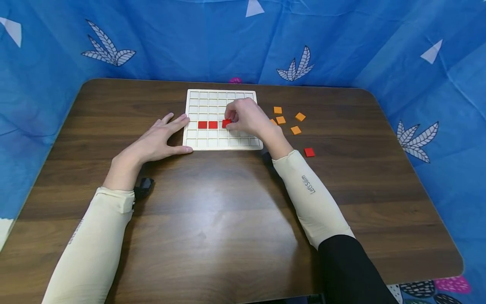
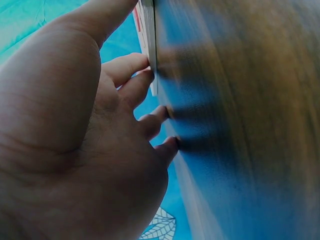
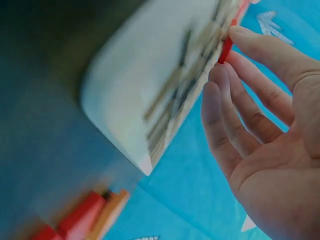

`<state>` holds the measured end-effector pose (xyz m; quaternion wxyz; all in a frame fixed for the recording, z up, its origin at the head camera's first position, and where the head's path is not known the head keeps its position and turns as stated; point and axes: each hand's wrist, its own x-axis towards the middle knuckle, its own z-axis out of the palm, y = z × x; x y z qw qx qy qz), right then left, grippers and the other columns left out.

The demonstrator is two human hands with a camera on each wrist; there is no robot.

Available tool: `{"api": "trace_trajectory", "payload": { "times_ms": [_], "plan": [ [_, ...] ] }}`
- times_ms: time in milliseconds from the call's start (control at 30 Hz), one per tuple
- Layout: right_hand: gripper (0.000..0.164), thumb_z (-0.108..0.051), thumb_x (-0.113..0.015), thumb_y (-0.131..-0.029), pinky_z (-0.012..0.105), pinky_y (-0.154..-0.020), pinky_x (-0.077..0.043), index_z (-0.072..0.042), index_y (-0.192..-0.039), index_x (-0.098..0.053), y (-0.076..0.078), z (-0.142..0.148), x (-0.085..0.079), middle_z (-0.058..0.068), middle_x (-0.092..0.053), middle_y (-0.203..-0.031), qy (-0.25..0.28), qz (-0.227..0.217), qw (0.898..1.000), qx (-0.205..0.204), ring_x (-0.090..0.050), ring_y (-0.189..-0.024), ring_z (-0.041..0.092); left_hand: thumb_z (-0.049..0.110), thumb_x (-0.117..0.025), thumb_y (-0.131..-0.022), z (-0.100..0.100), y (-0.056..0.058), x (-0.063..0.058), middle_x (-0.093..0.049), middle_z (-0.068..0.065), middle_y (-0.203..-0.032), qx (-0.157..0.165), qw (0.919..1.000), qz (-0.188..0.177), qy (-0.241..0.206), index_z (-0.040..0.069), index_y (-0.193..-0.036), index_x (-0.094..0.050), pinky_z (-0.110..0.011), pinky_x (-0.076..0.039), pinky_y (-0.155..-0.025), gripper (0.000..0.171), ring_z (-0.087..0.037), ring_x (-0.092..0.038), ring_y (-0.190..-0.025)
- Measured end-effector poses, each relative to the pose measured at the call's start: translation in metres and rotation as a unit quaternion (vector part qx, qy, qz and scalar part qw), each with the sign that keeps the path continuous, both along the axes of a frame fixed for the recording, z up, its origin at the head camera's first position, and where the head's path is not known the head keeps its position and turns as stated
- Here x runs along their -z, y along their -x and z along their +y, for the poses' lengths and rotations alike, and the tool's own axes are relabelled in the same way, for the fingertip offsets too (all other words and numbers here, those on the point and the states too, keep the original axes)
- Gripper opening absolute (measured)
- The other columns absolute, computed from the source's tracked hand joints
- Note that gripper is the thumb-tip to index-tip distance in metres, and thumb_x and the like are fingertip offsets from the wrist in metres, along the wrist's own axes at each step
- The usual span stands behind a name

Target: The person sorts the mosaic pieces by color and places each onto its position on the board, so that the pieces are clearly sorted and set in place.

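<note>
A white grid board lies toward the back of the table. Two red square tiles, one of them this tile, sit side by side in one of its rows. My right hand pinches another red tile between thumb and fingers, just right of that pair; the right wrist view shows the held tile on edge close to the board. With fingers spread, my left hand rests at the board's left edge, thumb at the lower left corner. In the left wrist view its fingertips touch the board's side and the tabletop.
Several orange tiles lie scattered right of the board, one partly hidden by my right wrist. A loose red tile lies nearer to me. The brown wooden table backs onto a blue patterned cloth.
</note>
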<state>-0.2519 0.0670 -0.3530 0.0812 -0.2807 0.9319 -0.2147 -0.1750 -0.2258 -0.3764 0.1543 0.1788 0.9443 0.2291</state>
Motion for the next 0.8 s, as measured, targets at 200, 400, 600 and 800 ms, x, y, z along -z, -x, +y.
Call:
{"api": "trace_trajectory", "payload": {
  "times_ms": [200,400,600,800],
  "plan": [
    [0.016,-0.016,-0.085,-0.09,0.029,-0.084,-0.055,-0.01,-0.102,-0.077,0.0,-0.004,0.007,0.003,-0.072,-0.094,0.007,0.004,1.0,-0.005,-0.064,-0.087,0.017,0.057,-0.074,-0.095,0.0,0.0,0.0,-0.014,-0.001,-0.178,-0.002,1.0,0.003,0.0,0.02,-0.17,-0.022,-0.065,-0.006,-0.13,0.098,-0.037,0.001,-0.165],
    [0.018,-0.014,-0.086,-0.09,0.029,-0.084,-0.056,-0.008,-0.106,-0.079,-0.003,-0.006,0.009,0.006,-0.075,-0.099,0.012,0.013,1.0,-0.017,-0.066,-0.087,0.018,0.056,-0.073,-0.095,0.001,0.0,0.001,-0.014,-0.001,-0.178,-0.002,1.0,0.001,0.0,0.02,-0.17,-0.023,-0.067,-0.007,-0.13,0.098,-0.038,0.0,-0.165],
    [0.013,-0.011,-0.083,-0.091,0.031,-0.085,-0.056,-0.007,-0.102,-0.08,-0.01,-0.01,0.009,0.007,-0.077,-0.097,-0.003,0.047,0.998,-0.028,-0.066,-0.085,0.019,0.056,-0.074,-0.095,0.001,0.0,0.0,-0.015,-0.001,-0.178,0.001,1.0,0.004,0.001,0.019,-0.17,-0.024,-0.066,-0.006,-0.13,0.097,-0.038,0.0,-0.165],
    [0.012,-0.008,-0.08,-0.092,0.031,-0.084,-0.056,-0.009,-0.104,-0.081,-0.018,-0.01,0.006,0.006,-0.079,-0.098,-0.026,0.08,0.996,-0.035,-0.065,-0.083,0.02,0.056,-0.073,-0.095,0.001,-0.001,0.001,-0.014,-0.001,-0.178,0.0,1.0,0.003,-0.001,0.019,-0.17,-0.024,-0.065,-0.006,-0.131,0.097,-0.037,0.0,-0.165]
  ]
}}
